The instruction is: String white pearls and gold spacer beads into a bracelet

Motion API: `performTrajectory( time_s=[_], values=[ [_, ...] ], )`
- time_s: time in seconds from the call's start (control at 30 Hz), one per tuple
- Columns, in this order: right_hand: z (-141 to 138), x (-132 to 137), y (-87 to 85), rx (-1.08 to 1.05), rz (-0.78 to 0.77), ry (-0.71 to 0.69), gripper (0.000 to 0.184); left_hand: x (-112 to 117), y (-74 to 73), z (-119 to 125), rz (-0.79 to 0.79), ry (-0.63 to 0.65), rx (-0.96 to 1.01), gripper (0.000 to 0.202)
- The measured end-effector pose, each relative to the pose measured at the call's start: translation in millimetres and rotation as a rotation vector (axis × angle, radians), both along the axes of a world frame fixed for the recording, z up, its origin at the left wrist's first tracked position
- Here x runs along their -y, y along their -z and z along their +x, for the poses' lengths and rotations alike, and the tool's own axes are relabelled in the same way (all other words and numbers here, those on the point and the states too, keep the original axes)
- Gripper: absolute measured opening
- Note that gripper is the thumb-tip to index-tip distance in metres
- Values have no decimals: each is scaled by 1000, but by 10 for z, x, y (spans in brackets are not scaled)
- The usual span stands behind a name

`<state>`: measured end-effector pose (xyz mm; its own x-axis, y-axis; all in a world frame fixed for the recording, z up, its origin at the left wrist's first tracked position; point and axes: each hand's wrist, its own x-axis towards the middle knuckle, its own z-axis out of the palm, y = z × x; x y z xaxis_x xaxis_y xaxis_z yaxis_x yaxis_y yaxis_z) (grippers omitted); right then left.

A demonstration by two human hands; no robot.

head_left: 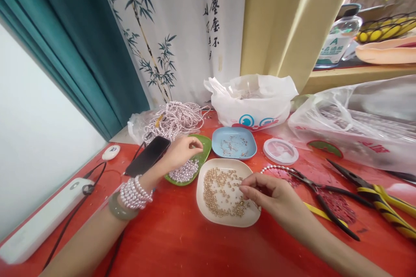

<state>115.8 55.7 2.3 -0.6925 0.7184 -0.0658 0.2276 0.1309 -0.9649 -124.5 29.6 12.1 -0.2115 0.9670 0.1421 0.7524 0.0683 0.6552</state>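
Observation:
My left hand (183,152) hovers over the green plate (205,149), above its pile of pale pink pearl beads (183,171). Its fingers are curled in a pinch, and whatever sits between them is too small to make out. Strings of the same beads (134,192) wrap that wrist beside a jade-coloured bangle (118,208). Above the right side of a cream plate (224,221) holding small gold beads (216,201), my right hand (264,190) has thumb and fingertips pressed together. What it pinches cannot be made out.
Behind stand a blue plate (216,152) with small metal bits, a round clear lid (280,151) and a white plastic bag (256,108). Cutting pliers (320,194) and yellow-black pliers (378,201) lie right. Left are a phone (147,156), a heap of bead strings (177,119) and a power strip (45,220).

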Motion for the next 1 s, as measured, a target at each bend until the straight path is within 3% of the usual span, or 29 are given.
performTrajectory(
  time_s=[0.03,0.13,0.27,0.47,1.0],
  values=[
    [-3,4,-8,-12,-28,0,17,13,-19,111,0,46,86,11],
    [-9,22,-28,-37,-121,7,20,95,-24,453,-75,156,769,14],
    [-12,48,-39,-71,-163,-3,23,207,66,721,-193,149,1142,13],
    [-11,65,-36,-87,-193,14,23,207,177,734,-179,122,1274,12],
    [-6,73,-18,-88,-179,-9,17,204,160,754,-203,103,1308,14]
  ],
)
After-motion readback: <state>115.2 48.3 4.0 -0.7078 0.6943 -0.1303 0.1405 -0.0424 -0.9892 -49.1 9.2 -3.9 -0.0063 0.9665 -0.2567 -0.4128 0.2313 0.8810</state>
